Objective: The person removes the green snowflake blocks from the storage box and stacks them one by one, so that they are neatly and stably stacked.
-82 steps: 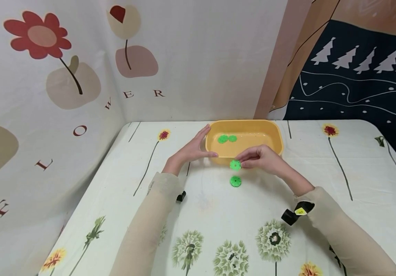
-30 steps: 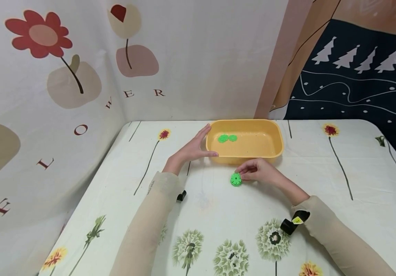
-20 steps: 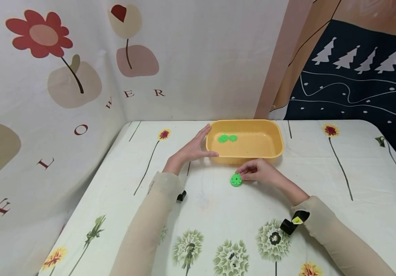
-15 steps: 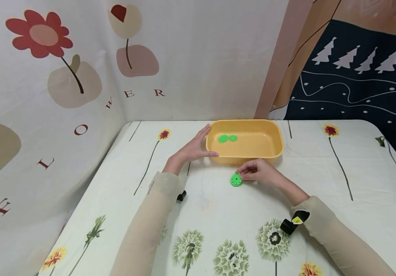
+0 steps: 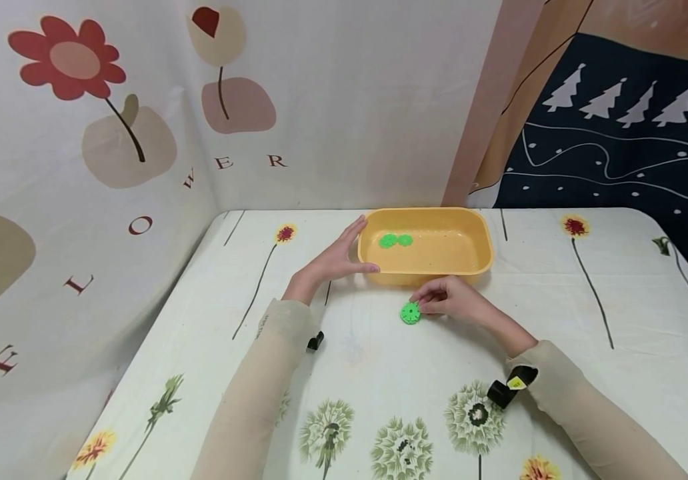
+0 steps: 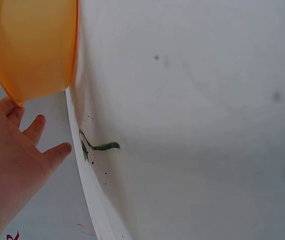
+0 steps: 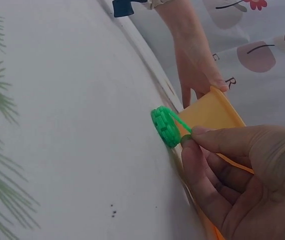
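Between thumb and forefinger my right hand [image 5: 453, 297] pinches a green notched plastic disc [image 7: 181, 121]. It is tilted against a short stack of similar green discs [image 7: 165, 127] on the table. From above, the held disc overlaps that stack, hiding most of it. My left hand [image 5: 337, 259] lies at the left end of a yellow plastic bin [image 5: 434, 273], its thumb along the near corner and its spread fingers along the far one. Inside the bin, toward its left side, lie a few more green discs [image 5: 388, 241]. In the left wrist view the fingertips touch the bin's corner.
A white flower-printed cloth [image 5: 368, 380] covers the table. Behind the bin rises a light fabric wall [image 5: 344, 100] with flowers and letters. Dark fabric with white trees [image 5: 626, 147] hangs at the right.
Since the oldest frame, my right hand has come down and nearer with the disc, from the bin's front edge to the stack. My left hand and the bin stay put.
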The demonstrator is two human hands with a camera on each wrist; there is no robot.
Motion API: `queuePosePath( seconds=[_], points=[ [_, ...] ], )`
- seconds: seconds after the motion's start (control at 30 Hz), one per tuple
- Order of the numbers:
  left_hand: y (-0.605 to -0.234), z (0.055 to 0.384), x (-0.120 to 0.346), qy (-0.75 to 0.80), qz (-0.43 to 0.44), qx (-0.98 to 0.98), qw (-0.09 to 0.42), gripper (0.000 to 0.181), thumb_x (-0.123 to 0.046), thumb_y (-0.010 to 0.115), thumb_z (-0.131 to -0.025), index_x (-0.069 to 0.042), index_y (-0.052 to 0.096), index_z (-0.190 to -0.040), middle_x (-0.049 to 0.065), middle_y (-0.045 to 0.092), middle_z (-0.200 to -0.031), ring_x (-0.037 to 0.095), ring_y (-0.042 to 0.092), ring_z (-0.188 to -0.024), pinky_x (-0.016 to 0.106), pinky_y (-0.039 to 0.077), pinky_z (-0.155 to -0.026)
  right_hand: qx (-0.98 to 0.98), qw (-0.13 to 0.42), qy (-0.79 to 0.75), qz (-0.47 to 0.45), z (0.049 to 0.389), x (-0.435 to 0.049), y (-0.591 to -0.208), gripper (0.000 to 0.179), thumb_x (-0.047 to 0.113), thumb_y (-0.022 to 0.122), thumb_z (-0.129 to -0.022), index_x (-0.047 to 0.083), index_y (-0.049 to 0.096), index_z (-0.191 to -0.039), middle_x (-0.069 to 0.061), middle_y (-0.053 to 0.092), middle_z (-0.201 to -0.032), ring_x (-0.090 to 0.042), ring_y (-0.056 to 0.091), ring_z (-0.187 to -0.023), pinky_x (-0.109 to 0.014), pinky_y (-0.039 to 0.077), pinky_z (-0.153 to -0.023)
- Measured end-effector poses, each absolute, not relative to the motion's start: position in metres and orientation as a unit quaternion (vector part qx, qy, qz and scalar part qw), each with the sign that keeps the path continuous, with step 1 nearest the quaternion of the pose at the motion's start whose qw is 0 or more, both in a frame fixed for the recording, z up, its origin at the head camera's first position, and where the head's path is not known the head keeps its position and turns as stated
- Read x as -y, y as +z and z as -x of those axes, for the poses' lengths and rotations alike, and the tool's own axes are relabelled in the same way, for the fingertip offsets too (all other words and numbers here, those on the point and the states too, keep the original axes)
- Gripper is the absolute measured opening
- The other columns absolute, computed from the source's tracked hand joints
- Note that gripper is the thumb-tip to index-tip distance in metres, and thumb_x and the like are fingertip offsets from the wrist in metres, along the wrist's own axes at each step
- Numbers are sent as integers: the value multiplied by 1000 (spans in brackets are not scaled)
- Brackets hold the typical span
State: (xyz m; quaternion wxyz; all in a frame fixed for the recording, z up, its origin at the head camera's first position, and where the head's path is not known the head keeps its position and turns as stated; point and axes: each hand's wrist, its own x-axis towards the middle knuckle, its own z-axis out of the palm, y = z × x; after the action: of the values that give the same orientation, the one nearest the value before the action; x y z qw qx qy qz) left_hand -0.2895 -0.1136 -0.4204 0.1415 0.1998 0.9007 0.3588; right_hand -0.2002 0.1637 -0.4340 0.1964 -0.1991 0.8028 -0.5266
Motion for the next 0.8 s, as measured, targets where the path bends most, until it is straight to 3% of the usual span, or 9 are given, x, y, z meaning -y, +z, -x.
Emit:
queuePosePath(
  seconds=[0.8],
  points=[
    [-421,290,114,356,-198,-902,140,112,-49,80,-80,-31,6,-161,-19,-4,-168,19,5,-158,53,18,-126,-813,205,-508,197,201,-164,-439,18,0,69,-89,-9,69,-105,-21,72,-92,-11,62,-71,-23,56,-63]
  ],
)
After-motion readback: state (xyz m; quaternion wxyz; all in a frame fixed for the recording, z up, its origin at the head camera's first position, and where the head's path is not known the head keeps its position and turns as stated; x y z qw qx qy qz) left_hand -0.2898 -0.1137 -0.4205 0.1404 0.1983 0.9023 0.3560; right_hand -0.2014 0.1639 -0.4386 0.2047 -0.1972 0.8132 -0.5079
